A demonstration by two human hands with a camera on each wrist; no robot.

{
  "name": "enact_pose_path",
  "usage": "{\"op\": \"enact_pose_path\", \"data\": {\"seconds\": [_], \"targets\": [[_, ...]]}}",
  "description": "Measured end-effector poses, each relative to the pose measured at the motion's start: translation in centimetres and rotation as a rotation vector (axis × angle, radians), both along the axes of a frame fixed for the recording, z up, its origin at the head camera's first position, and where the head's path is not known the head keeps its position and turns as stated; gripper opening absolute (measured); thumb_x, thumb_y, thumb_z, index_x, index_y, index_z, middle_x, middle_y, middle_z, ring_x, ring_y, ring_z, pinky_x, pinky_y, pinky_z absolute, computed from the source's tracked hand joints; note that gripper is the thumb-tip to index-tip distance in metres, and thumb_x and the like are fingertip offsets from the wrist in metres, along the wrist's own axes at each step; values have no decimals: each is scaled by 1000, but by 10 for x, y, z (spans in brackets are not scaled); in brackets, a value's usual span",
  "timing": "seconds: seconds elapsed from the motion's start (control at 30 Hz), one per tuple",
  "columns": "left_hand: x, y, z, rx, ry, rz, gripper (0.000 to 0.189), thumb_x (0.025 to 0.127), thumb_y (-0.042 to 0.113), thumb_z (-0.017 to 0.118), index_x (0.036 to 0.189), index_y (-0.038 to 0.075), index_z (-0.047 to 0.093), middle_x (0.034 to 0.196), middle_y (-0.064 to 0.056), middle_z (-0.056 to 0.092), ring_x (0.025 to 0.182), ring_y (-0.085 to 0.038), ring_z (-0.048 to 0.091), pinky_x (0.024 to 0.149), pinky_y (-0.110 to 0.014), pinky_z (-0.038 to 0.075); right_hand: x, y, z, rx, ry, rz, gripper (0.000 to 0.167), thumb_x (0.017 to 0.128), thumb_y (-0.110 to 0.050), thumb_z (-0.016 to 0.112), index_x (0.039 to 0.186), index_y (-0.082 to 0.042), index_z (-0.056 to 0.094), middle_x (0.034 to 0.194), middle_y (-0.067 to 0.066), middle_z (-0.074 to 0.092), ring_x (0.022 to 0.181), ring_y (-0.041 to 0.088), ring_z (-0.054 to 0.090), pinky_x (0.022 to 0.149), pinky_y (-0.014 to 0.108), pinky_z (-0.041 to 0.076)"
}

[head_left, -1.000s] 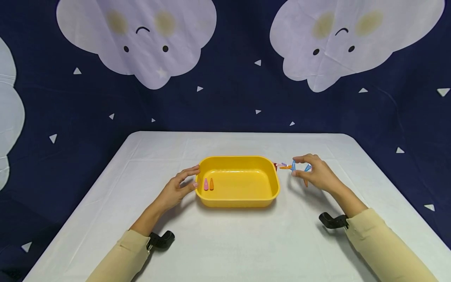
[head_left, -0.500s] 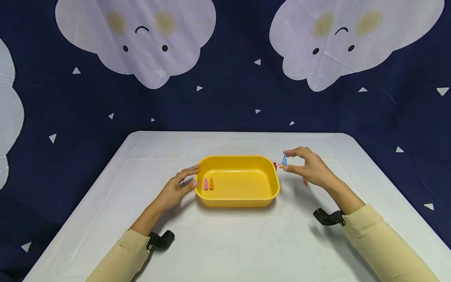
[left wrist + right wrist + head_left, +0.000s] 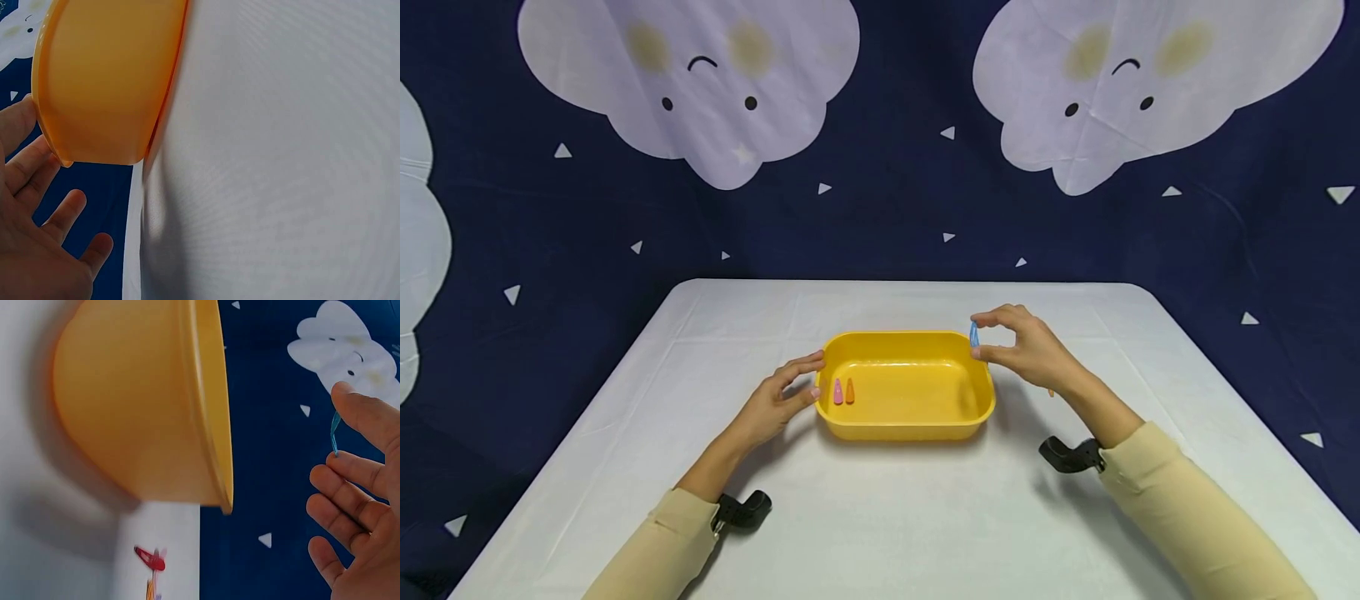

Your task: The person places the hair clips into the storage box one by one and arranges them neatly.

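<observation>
A yellow tub (image 3: pixel 906 432) stands on the table. My left hand (image 3: pixel 781 398) rests with thumb and fingertips on its left rim, the fingers spread and fairly straight. Inside the tub, near its left end, a pink hair clip (image 3: pixel 838 392) and an orange hair clip (image 3: pixel 850 392) lie side by side. Over the tub's right rim, my right hand (image 3: pixel 1026 343) pinches a blue hair clip (image 3: pixel 974 334) upright between thumb and index finger. The right wrist view shows the same blue clip (image 3: pixel 335 433) edge-on, with the other fingers loosely bent.
Beyond the tub's right side, a red hair clip (image 3: pixel 150 559) lies among other clips on the white tablecloth (image 3: pixel 880 517). Part of another orange piece (image 3: pixel 1051 392) peeks out by my right wrist. A dark blue cloth with clouds (image 3: pixel 880 233) hangs behind the table.
My right hand has carried the blue hair clip leftward and slightly up, from beside the other clips to above the tub's right rim. The left hand and tub stay still.
</observation>
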State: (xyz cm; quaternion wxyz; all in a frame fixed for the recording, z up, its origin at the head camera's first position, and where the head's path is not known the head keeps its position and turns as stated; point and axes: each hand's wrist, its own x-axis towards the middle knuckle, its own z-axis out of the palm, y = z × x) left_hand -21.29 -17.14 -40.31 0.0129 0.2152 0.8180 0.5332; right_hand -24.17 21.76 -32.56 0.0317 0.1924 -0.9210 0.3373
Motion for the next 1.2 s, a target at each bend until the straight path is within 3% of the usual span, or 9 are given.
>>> {"op": "enact_pose_path", "data": {"seconds": [0.27, 0.93, 1.2], "targets": [[0, -1, -1, -6, 6, 5, 41, 93, 15, 60, 131, 3, 52, 149, -7, 40, 143, -32, 26, 114, -60, 22, -6, -27, 3, -22, 37, 67, 50, 79, -33, 76, 124, -16, 61, 119, 5, 60, 115, 24, 50, 103, 51, 39], [0, -2, -2, -6, 5, -7, 41, 93, 16, 59, 132, 4, 51, 150, -7, 39, 144, -31, 25, 115, -59, 21, -16, -79, -6, 3, -52, 107, 49, 81, -35, 74, 125, -19, 60, 123, 2, 59, 120, 26, 48, 106, 49, 36], [1, -2, -1, -2, 11, -7, 42, 93, 18, 60, 132, 4, 52, 150, -7, 40, 144, -31, 26, 115, -59, 21, -22, -101, -11, 5, -53, 132, 50, 80, -33, 74, 125, -14, 60, 121, 3, 61, 119, 25, 47, 108, 48, 33]]}}
